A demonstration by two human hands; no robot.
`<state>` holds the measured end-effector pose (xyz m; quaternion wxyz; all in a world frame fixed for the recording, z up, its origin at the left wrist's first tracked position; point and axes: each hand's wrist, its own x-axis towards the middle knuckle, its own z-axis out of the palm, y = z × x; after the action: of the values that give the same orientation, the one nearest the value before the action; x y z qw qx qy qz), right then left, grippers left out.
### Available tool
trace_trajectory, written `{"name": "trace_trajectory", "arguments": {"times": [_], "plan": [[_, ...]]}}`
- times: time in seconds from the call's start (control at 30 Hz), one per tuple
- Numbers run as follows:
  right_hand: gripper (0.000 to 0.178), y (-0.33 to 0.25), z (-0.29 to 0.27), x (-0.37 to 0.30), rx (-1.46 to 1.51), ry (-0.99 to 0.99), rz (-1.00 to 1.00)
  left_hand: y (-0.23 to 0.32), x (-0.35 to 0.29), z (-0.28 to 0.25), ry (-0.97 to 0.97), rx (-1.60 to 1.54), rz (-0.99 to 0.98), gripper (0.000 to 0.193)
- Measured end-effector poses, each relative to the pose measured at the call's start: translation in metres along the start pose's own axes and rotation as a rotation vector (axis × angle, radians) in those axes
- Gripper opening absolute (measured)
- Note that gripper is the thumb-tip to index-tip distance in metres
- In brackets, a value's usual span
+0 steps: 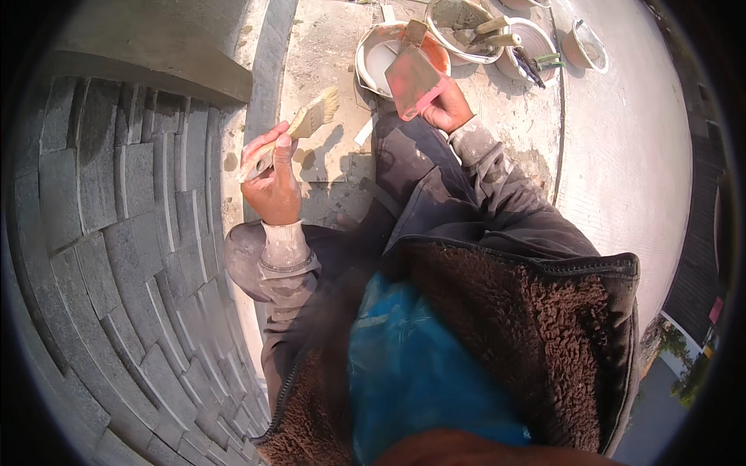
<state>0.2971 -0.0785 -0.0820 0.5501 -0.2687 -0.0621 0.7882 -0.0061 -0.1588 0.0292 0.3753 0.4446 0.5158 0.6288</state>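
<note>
My left hand [276, 186] is closed round the handle of a flat paintbrush [313, 115]. Its pale bristles point up and to the right, clear of the stone wall. In my right hand [449, 107] is a pinkish-red plastic container [412, 84] with a squarish shape, held by its near right side. It hangs over the near edge of a round tub [362, 71], which is orange-red inside with a whitish bottom. A small brownish flat piece [414, 33] shows at the tub's far side, partly hidden.
Grey stacked-stone cladding [140, 233] covers the wall on the left, under a ledge [155, 66]. Beyond the tub stand a bucket [432, 31] holding trowels, a white bucket [509, 66] with dark-handled tools and a smaller pail [579, 50]. Pale concrete floor [622, 155] stretches right.
</note>
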Motion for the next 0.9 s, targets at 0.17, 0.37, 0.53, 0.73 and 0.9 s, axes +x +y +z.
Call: {"name": "trace_trajectory", "arguments": {"times": [0.17, 0.37, 0.53, 0.73, 0.9], "plan": [[0.031, -0.053, -0.063, -0.061, 0.080, 0.097, -0.071, -0.095, 0.036, 0.125, -0.237, 0.121, 0.055, 0.016], [0.040, -0.059, -0.113, -0.072, 0.221, -0.019, -0.026, -0.247, 0.065, 0.215, -0.271, 0.748, -0.063, 0.016], [0.033, -0.060, -0.086, -0.039, 0.053, 0.431, -0.011, -0.242, 0.058, 0.215, -0.384, 0.839, -0.220, 0.022], [0.032, -0.057, -0.109, 0.048, -0.514, 0.464, 0.184, -0.122, 0.021, 0.189, -0.341, 0.319, 0.175, 0.017], [0.033, -0.061, -0.075, 0.047, -0.716, 0.374, 0.150, -0.155, 0.047, 0.187, -0.360, 0.492, -0.032, 0.015]]}}
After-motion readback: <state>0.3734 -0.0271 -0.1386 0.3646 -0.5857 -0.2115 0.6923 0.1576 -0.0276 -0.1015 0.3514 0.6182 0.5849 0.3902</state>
